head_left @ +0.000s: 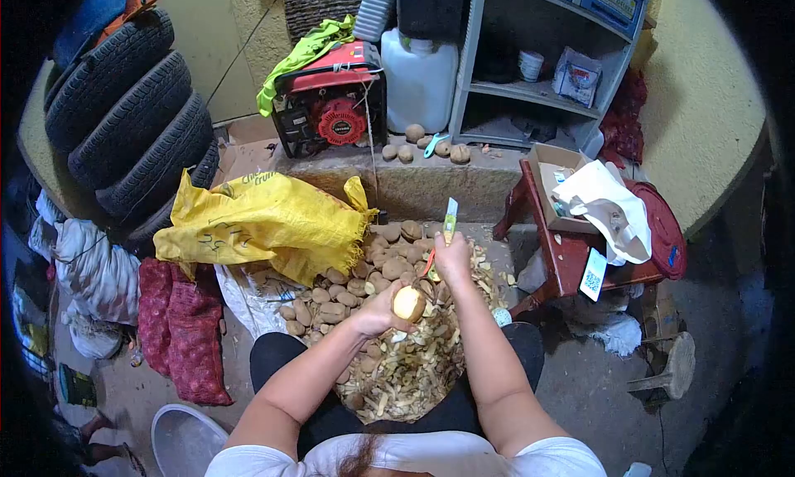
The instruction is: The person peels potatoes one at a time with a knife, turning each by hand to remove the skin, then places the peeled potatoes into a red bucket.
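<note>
My left hand (377,313) is closed around a partly peeled potato (408,304), its pale flesh facing up and brown skin still on the far side. My right hand (451,260) grips a peeler, its green and whitish handle (450,220) sticking up past the fist. An orange part (430,264) shows on the potato side of that fist, a little apart from the potato. Beyond both hands lies a heap of unpeeled potatoes (333,310). Peelings (406,373) are piled beneath my hands, between my knees.
A yellow sack (257,224) lies behind the potatoes, with red mesh sacks (195,344) at left. A red stool (563,266) carrying a box stands right. On the step sit several potatoes, a turquoise peeler (435,144) and a generator (335,104). Tyres (137,104) are stacked left.
</note>
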### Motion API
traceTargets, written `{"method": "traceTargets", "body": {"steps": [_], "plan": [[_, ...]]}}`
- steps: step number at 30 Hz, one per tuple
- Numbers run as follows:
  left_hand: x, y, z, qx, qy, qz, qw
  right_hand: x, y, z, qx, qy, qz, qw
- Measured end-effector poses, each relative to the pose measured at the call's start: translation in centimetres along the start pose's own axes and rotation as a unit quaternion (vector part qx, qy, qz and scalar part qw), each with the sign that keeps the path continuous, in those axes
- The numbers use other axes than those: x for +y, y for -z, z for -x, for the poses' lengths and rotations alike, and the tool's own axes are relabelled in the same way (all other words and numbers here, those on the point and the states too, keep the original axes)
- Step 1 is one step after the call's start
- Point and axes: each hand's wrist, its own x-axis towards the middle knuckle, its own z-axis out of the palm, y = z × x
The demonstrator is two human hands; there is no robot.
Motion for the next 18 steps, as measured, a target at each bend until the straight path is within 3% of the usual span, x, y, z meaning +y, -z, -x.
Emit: {"method": "traceTargets", "body": {"steps": [2, 12, 16, 18], "plan": [[0.4, 0.1, 0.1, -0.015, -0.004, -0.018, 1.0, 0.8, -0.6, -0.2, -0.035, -0.028, -0.061, 0.997], [0.8, 0.2, -0.1, -0.016, 0.005, -0.021, 1.0, 0.2, 0.5, -0.4, -0.035, -0.056, -0.035, 0.997], [1.2, 0.9, 0.2, -0.059, -0.012, 0.001, 0.998, 4.6, 0.1, -3.4, 0.066, -0.058, -0.062, 0.994], [1.7, 1.3, 0.1, -0.016, -0.023, 0.007, 1.0, 3.6, 1.0, -3.7, 0.097, -0.057, -0.064, 0.992]]}}
